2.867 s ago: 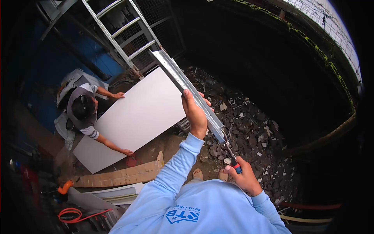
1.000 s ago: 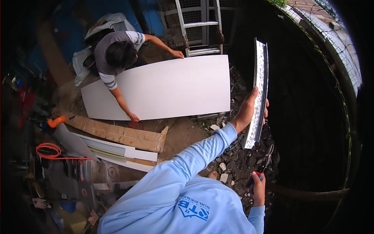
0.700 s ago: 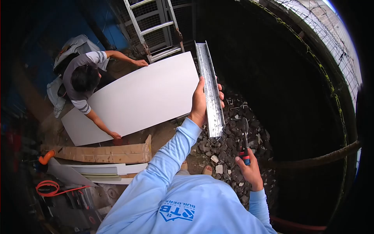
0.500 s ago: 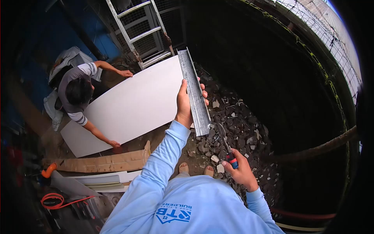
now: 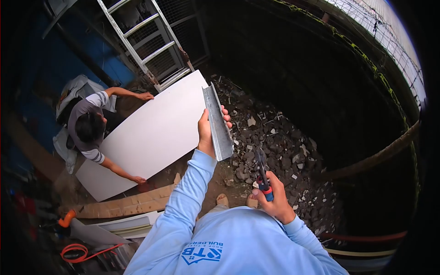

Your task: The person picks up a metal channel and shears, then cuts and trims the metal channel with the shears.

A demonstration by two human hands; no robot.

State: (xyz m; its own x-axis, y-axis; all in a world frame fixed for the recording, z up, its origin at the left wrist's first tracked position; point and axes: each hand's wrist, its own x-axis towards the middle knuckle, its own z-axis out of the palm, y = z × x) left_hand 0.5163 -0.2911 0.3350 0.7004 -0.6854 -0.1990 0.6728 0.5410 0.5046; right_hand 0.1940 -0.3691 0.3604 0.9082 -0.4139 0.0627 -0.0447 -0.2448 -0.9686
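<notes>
My left hand is wrapped round a grey metal channel, thumb on its left edge and fingertips showing on its right. The channel is tilted, its upper end over the corner of a large white board. Lower right, my right hand grips snips with red and blue handles, dark blades pointing up. The blades are apart from the channel. A co-worker crouches at the left, both hands on the long edges of the board.
A metal ladder stands beyond the board. Broken rubble covers the ground at the right, beside a dark wall. Cardboard, an orange hose and white panels lie lower left.
The channel has moved away from the snips and dropped lower, its upper end now nearer me. My right hand has turned the snips more upright. The view has swung about; the co-worker still holds the board.
</notes>
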